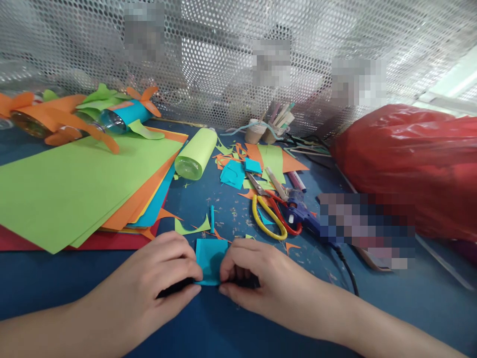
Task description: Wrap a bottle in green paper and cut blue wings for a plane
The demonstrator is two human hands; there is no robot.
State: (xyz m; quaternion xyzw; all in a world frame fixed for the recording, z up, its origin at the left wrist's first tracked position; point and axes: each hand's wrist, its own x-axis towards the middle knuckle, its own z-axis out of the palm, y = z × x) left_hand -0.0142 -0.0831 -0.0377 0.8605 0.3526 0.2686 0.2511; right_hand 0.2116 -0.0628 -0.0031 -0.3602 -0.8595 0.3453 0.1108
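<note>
Left hand (158,273) and right hand (263,273) pinch the near edge of the blue paper (209,256). Rolling or folding seems underway; the next turn likely needs even pressure.

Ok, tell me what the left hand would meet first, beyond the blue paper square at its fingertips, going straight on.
Beyond the blue paper square, the left hand would probably meet the right hand's fingertips, though depth is uncertain.
</note>
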